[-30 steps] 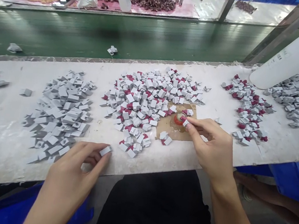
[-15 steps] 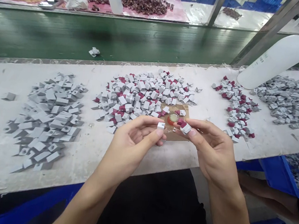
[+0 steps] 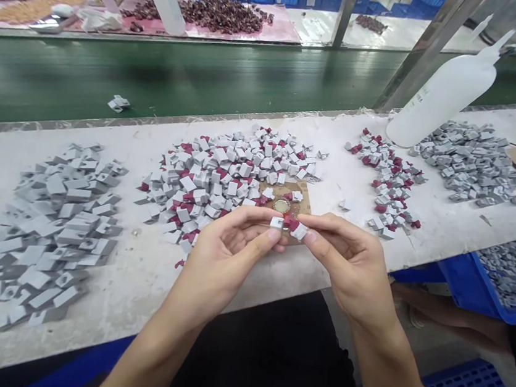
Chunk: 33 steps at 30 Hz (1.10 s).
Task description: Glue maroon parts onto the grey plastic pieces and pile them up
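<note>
Between thumb and fingers, my left hand (image 3: 234,240) pinches a small grey plastic block (image 3: 277,222). My right hand (image 3: 344,253) is closed on a grey-and-maroon plastic piece (image 3: 298,228), its maroon end pointing at the block. The two pieces are very close; whether they touch I cannot tell. Just behind them, a small round cap-like dish (image 3: 281,205) rests on a piece of brown cardboard (image 3: 304,194). A heap of grey-and-maroon pieces (image 3: 223,174) spreads behind my left hand, and plain grey blocks (image 3: 59,220) lie piled farther left.
A white squeeze bottle (image 3: 441,96) leans at the back right, near a smaller mixed pile (image 3: 392,184) and a grey pile (image 3: 471,162). A green conveyor belt (image 3: 206,73) runs behind the table. Blue crates (image 3: 479,380) stand low right. Another person's hands work across the belt.
My right hand has moved left, bringing the maroon end of its piece up to the block in my left hand. The view has shifted to the right.
</note>
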Motion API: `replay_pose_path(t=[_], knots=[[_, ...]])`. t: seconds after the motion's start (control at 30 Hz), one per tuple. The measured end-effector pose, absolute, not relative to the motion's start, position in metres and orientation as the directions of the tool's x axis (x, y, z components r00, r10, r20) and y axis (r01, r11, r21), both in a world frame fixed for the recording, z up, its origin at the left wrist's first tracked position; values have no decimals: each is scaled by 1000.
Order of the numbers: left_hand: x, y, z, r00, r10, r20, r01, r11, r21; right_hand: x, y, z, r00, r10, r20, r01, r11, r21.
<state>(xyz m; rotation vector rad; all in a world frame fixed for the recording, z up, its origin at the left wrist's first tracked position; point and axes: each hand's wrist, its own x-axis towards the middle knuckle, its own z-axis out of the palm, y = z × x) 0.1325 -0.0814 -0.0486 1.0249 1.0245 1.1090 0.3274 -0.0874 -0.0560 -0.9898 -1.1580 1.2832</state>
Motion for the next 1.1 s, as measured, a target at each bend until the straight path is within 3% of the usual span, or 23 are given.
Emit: replay_pose_path(t=[0.23, 0.43, 0.5, 0.6, 0.7, 0.77, 0.87, 0.97, 1.1], knots=[[133, -80, -38, 178, 980, -90, -96, 109, 989, 333, -86, -51, -136, 989, 62, -175, 37, -984], [136, -58, -18, 258, 966, -35, 121, 3, 993, 338, -74, -50, -107, 987, 118, -221, 92, -971], [140, -37, -8, 309, 951, -32, 284, -60, 957, 348, -63, -52, -89, 986, 140, -111, 130, -985], [140, 17, 9, 249, 967, -61, 596, -103, 796, 377, -33, -53, 64, 977, 203, 258, 180, -949], [134, 92, 16, 43, 999, 10, 740, -39, 672, 414, 11, -53, 259, 909, 326, 662, 78, -745], [129, 143, 12, -62, 998, 24, 749, 31, 662, 435, 42, -54, 280, 898, 339, 804, -27, -594], [121, 203, -5, -169, 985, -41, 744, 155, 650, 451, 76, -60, 270, 923, 273, 849, -95, -520], [112, 233, -26, -194, 977, -93, 736, 207, 645, 455, 89, -67, 277, 924, 264, 819, -83, -568], [100, 236, -39, -144, 987, -71, 732, 154, 663, 451, 77, -68, 284, 921, 267, 735, -30, -678]])
